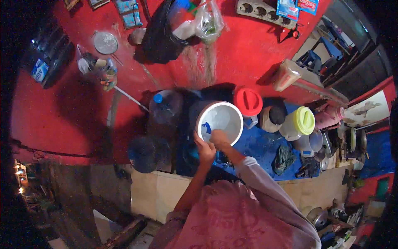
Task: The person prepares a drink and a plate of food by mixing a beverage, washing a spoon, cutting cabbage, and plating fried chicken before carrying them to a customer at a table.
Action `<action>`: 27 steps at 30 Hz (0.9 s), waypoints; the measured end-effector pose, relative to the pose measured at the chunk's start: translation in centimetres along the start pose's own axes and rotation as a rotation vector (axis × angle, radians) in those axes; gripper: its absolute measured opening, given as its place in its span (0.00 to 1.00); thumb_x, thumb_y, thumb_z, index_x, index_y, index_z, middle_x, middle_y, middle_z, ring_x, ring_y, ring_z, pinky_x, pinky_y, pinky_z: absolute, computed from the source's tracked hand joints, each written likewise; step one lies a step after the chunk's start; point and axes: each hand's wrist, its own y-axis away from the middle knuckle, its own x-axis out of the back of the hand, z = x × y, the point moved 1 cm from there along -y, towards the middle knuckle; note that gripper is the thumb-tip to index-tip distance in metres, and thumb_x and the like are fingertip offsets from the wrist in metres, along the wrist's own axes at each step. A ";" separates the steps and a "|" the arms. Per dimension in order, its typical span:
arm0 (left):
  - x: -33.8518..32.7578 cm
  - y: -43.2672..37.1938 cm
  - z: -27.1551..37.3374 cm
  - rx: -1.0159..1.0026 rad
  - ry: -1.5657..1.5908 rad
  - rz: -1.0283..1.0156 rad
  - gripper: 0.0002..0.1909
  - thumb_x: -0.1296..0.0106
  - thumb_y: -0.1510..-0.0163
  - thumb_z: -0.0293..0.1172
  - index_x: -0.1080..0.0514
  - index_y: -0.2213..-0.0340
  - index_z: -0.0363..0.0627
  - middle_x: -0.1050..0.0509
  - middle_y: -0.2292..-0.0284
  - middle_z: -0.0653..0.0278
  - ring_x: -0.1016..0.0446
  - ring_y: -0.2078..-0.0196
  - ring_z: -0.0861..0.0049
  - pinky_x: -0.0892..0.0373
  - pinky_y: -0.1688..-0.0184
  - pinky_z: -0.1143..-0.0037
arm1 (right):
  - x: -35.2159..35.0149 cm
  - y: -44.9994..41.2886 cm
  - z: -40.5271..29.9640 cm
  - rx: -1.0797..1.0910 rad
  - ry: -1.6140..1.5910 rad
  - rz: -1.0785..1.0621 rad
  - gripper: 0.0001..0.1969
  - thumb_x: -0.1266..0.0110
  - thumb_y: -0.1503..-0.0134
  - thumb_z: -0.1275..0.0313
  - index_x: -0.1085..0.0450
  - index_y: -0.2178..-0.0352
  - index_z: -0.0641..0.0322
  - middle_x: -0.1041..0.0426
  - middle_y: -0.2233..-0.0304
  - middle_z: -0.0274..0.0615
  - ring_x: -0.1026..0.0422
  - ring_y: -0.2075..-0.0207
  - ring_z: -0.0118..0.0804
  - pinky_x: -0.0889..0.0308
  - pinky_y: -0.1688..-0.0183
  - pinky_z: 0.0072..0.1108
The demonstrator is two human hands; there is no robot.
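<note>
A white round tub (220, 121) with a thick rim stands tilted toward me in the middle of the view. My left hand (205, 150) grips its near left rim. Reaching over that rim, my right hand (219, 138) is closed around a blue implement (206, 127) inside the tub. Its exact kind is unclear, and my fingers hide part of it. Pale, whitish contents or lining show on the tub's inside.
On the blue tabletop (258, 152) are a red-lidded pitcher (247, 102), a dark-lidded jar (272, 119), a yellow-lidded pitcher (298, 124) and a crumpled dark cloth or bag (284, 160). A large blue-capped bottle (164, 107) stands left. Bags (210, 25) hang on the red wall.
</note>
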 end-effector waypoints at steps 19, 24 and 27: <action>1.5 -3.7 1.3 0.067 -0.081 0.034 0.48 0.50 0.56 0.16 0.69 0.43 0.26 0.55 0.45 0.28 0.51 0.41 0.41 0.50 0.39 0.61 | 7.4 2.5 0.1 0.293 -0.466 0.547 0.11 0.50 0.45 0.69 0.30 0.76 0.68 0.29 0.79 0.60 0.29 0.75 0.60 0.34 0.71 0.41; 1.4 -5.3 -1.1 0.100 -0.111 -0.009 0.48 0.49 0.56 0.17 0.69 0.42 0.28 0.55 0.46 0.28 0.50 0.42 0.40 0.49 0.40 0.61 | 11.6 9.3 2.1 0.182 -0.551 0.364 0.12 0.50 0.44 0.66 0.27 0.71 0.66 0.29 0.78 0.58 0.28 0.75 0.58 0.34 0.73 0.35; 1.2 -6.1 -3.4 0.065 -0.101 -0.025 0.48 0.50 0.56 0.17 0.69 0.42 0.28 0.55 0.45 0.28 0.49 0.42 0.40 0.49 0.40 0.61 | 11.3 13.5 6.5 0.180 -0.427 0.249 0.11 0.50 0.44 0.66 0.26 0.68 0.62 0.29 0.76 0.57 0.27 0.75 0.55 0.34 0.72 0.34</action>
